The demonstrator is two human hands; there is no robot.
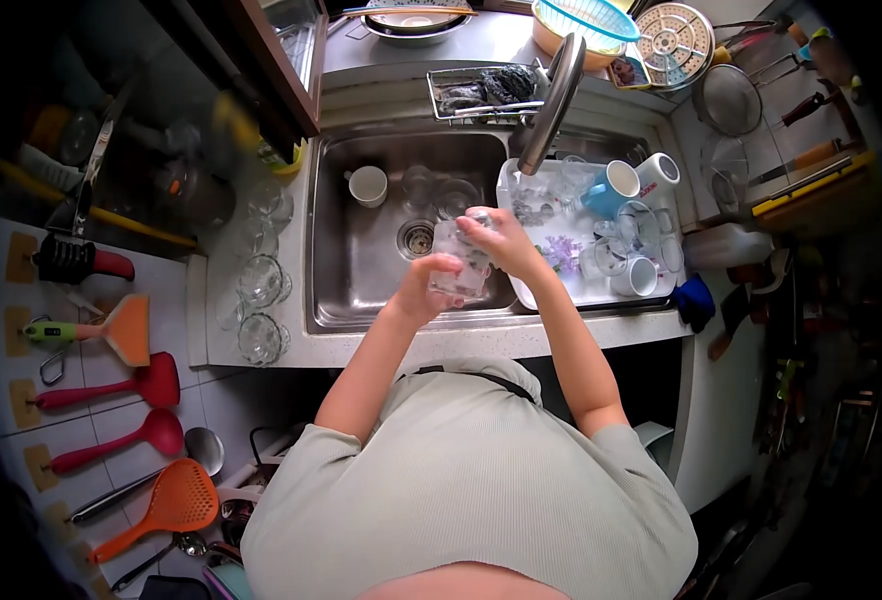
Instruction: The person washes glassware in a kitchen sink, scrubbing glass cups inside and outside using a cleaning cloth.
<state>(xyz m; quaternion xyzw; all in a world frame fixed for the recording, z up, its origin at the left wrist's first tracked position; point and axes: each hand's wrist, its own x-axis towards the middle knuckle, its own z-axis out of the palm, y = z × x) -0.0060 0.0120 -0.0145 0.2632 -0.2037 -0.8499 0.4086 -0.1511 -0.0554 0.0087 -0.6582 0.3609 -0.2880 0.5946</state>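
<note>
Over the sink (351,270), near its drain, both hands are at a clear glass (459,262). My left hand (426,288) is wrapped round its lower left side. My right hand (501,242) is at its upper end, its fingers closed round something grey and partly hidden, too small to name. In the sink basin stand a white cup (368,187) at the upper left and clear glasses (455,198) just beyond my hands. To the right, a white tray (523,290) holds a blue mug (613,187), white mugs (634,277) and several clear glasses.
The faucet (553,105) arches over the sink's right part. Clear glasses (262,338) line the left counter. A wire rack (486,92) hangs behind the sink. Utensils (176,497) hang on the left wall; strainers (728,100) and knives hang at the right.
</note>
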